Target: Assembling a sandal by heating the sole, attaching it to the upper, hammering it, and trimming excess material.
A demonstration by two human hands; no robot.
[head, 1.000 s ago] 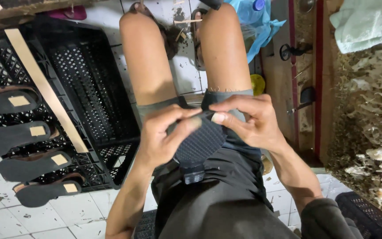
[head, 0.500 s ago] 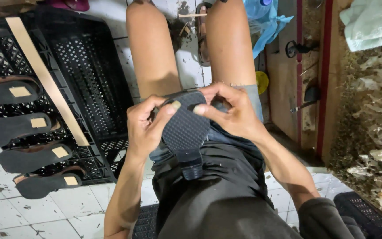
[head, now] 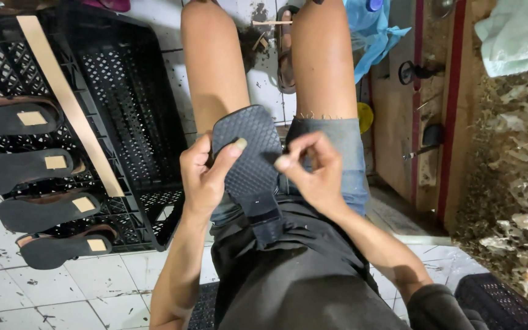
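We see a white tiled floor, stained in places, with free tiles only at the lower left; the rest is crowded. On the left a large black plastic crate lies on the tiles, its lattice wall facing up, and a pale wooden slat runs diagonally across it. Along the crate's left edge we count four dark sandals in a column, each carrying one pale square patch; the lowest one overhangs the crate's rim onto the tiles. To the right stands a wooden wall with a red strip, close beside the right thigh, and rough shredded material fills the far right edge. A blue plastic bag lies near the right knee, and one more sandal rests on the floor between the legs.

On our lap, over the grey shorts and a black cloth, lies one black sole with a diamond-patterned tread, heel block toward the body and toe out between the thighs. The left hand grips the sole's left edge, thumb pressed across the tread. The right hand sits at the sole's right edge, fingers curled with the thumb tip touching the tread; whether it pinches anything we cannot tell.
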